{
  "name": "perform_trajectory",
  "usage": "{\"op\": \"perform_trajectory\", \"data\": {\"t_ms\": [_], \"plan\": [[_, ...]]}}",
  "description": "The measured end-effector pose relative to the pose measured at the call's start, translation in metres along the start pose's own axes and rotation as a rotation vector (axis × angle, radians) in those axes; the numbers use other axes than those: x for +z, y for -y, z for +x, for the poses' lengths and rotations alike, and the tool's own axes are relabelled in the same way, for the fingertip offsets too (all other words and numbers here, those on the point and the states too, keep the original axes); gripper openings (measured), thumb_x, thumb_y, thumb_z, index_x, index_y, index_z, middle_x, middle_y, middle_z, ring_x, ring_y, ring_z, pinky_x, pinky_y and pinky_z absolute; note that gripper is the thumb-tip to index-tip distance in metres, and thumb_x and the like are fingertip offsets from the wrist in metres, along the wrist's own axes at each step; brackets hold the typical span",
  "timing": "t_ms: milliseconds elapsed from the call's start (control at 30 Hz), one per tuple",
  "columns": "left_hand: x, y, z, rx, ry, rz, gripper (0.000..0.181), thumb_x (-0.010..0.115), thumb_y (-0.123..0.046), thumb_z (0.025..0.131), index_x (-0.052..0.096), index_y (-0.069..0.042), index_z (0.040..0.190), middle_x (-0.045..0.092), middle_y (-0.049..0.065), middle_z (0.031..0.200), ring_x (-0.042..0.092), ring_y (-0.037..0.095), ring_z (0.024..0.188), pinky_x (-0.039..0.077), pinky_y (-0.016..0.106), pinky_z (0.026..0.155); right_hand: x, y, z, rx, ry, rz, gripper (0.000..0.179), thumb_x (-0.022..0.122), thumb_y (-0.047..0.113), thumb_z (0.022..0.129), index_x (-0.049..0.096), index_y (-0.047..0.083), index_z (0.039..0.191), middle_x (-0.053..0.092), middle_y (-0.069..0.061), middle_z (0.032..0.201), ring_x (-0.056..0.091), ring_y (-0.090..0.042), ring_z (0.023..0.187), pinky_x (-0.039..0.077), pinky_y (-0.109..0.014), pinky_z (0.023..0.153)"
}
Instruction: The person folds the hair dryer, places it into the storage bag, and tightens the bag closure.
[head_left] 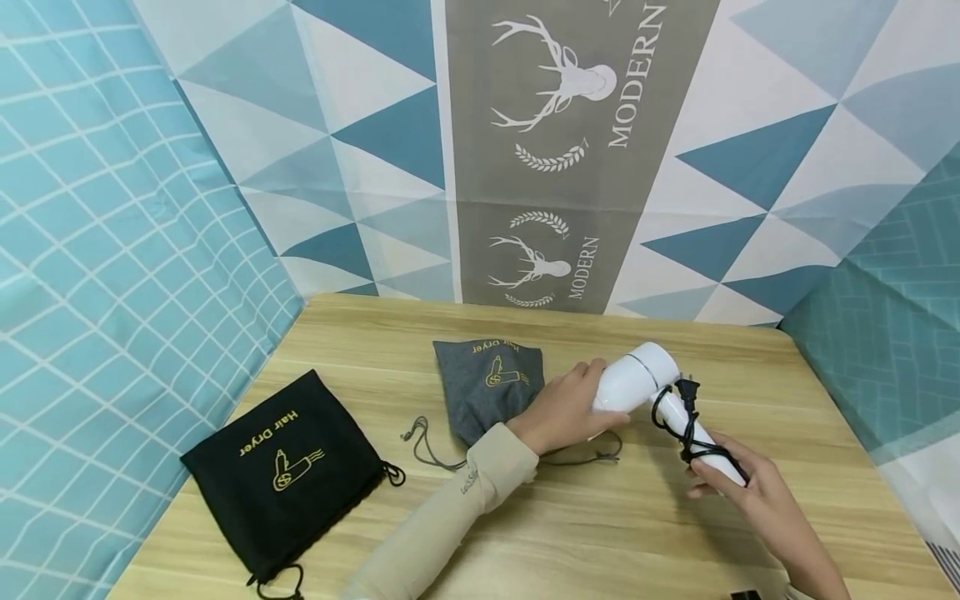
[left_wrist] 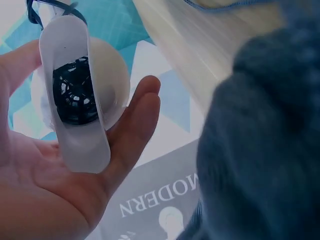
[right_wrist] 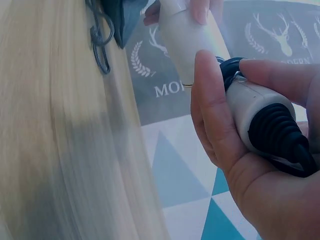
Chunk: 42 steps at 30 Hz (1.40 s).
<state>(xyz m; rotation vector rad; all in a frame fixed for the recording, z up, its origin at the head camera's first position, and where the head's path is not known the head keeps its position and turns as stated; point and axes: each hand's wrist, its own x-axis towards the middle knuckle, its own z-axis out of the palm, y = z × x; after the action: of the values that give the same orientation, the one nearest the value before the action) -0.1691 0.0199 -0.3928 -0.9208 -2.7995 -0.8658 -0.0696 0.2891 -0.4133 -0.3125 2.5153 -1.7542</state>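
Observation:
A white hair dryer [head_left: 633,377] is held off the table between both hands. My left hand [head_left: 566,408] grips it by the nozzle end. Seen from the left wrist, the flat oval nozzle [left_wrist: 84,150] faces the palm, and a dark grille shows inside it. My right hand [head_left: 757,492] holds the handle [right_wrist: 250,100] near its base, with the thumb on one side and fingers on the other. Around the handle winds a black cord [head_left: 687,437], its plug [head_left: 687,388] sticking up by the dryer's head. Behind the left hand lies a grey drawstring pouch [head_left: 483,392], partly hidden by it.
On the left of the wooden table [head_left: 600,533] lies a flat black drawstring pouch [head_left: 288,467] printed "Hair Dryer". A small black object [head_left: 745,595] shows at the bottom edge. Patterned cloth walls [head_left: 375,167] stand around the table's back and sides.

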Motion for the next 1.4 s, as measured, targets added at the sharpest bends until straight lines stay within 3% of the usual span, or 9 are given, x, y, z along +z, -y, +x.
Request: {"op": "perform_trajectory", "data": {"t_ms": [100,300,467,600,733,833,967,1067,1400], "plan": [[-0.009,-0.001,-0.006,-0.013,0.04,-0.065,0.075,0.074,-0.054,0.085,0.044,-0.01,0.139,0.06,0.001,0.103,0.056,0.006,0.075,0.045,0.017,0.059,0.001,0.004,-0.003,0.003,0.009,-0.012,0.047,0.057,0.008,0.102,0.039,-0.014,0.14,0.068,-0.023,0.104,0.071,-0.039,0.079,0.058,-0.032,0.076],[-0.032,-0.001,-0.015,-0.157,0.241,-0.457,0.067,0.07,-0.053,0.089,0.043,-0.015,0.137,0.062,-0.001,0.098,0.065,0.008,0.072,0.054,0.026,0.061,0.0,0.013,-0.011,-0.066,0.053,0.012,0.043,0.053,0.0,0.101,0.041,-0.013,0.141,0.07,-0.021,0.103,0.07,-0.038,0.078,0.058,-0.035,0.074],[-0.036,0.006,-0.022,-0.255,0.34,-0.676,0.053,0.057,-0.054,0.096,0.045,-0.013,0.127,0.063,0.004,0.095,0.068,0.016,0.073,0.056,0.032,0.063,0.003,0.02,-0.009,-0.078,0.139,0.096,0.046,0.053,-0.003,0.101,0.04,-0.011,0.143,0.07,-0.019,0.111,0.069,-0.037,0.086,0.058,-0.042,0.072],[-0.033,0.011,-0.03,-0.335,0.378,-0.942,0.052,0.058,-0.049,0.098,0.041,-0.014,0.132,0.063,0.009,0.1,0.069,0.023,0.073,0.057,0.038,0.063,0.011,0.026,-0.008,-0.046,0.149,0.086,0.048,0.055,0.001,0.101,0.04,-0.009,0.145,0.071,-0.015,0.111,0.069,-0.038,0.084,0.058,-0.04,0.074],[-0.032,0.013,-0.04,-0.35,0.334,-1.132,0.049,0.061,-0.039,0.099,0.038,-0.012,0.134,0.064,0.014,0.1,0.069,0.027,0.07,0.058,0.041,0.06,0.021,0.031,-0.006,-0.026,0.109,0.06,0.05,0.06,0.003,0.098,0.043,-0.008,0.143,0.072,-0.014,0.107,0.07,-0.039,0.079,0.058,-0.037,0.075],[-0.035,0.016,-0.048,-0.357,0.272,-1.124,0.046,0.061,-0.036,0.099,0.042,-0.009,0.131,0.064,0.013,0.098,0.068,0.023,0.069,0.057,0.038,0.058,0.028,0.034,-0.004,-0.002,0.072,0.061,0.051,0.065,0.004,0.096,0.046,-0.007,0.142,0.068,-0.013,0.114,0.071,-0.036,0.086,0.059,-0.039,0.076],[-0.041,0.022,-0.058,-0.367,0.176,-1.08,0.047,0.06,-0.039,0.098,0.045,-0.007,0.13,0.064,0.011,0.099,0.067,0.02,0.07,0.057,0.037,0.059,0.037,0.035,0.001,-0.025,-0.027,-0.062,0.053,0.069,0.012,0.095,0.048,0.005,0.143,0.06,-0.015,0.125,0.071,-0.022,0.092,0.059,-0.035,0.074],[-0.047,0.026,-0.066,-0.367,0.117,-1.069,0.051,0.06,-0.042,0.098,0.045,-0.007,0.131,0.063,0.012,0.102,0.067,0.021,0.072,0.057,0.038,0.061,0.04,0.036,0.002,-0.076,-0.053,-0.112,0.05,0.065,0.014,0.098,0.047,0.008,0.144,0.061,-0.017,0.122,0.071,-0.02,0.088,0.059,-0.034,0.071],[-0.054,0.036,-0.119,-0.476,0.058,-1.046,0.059,0.059,-0.049,0.097,0.041,-0.007,0.134,0.062,0.015,0.106,0.067,0.024,0.08,0.058,0.042,0.065,0.071,0.038,0.003,-0.214,0.172,0.013,0.042,0.049,0.002,0.104,0.044,0.008,0.146,0.066,-0.011,0.095,0.068,-0.026,0.079,0.058,-0.038,0.066]]}}
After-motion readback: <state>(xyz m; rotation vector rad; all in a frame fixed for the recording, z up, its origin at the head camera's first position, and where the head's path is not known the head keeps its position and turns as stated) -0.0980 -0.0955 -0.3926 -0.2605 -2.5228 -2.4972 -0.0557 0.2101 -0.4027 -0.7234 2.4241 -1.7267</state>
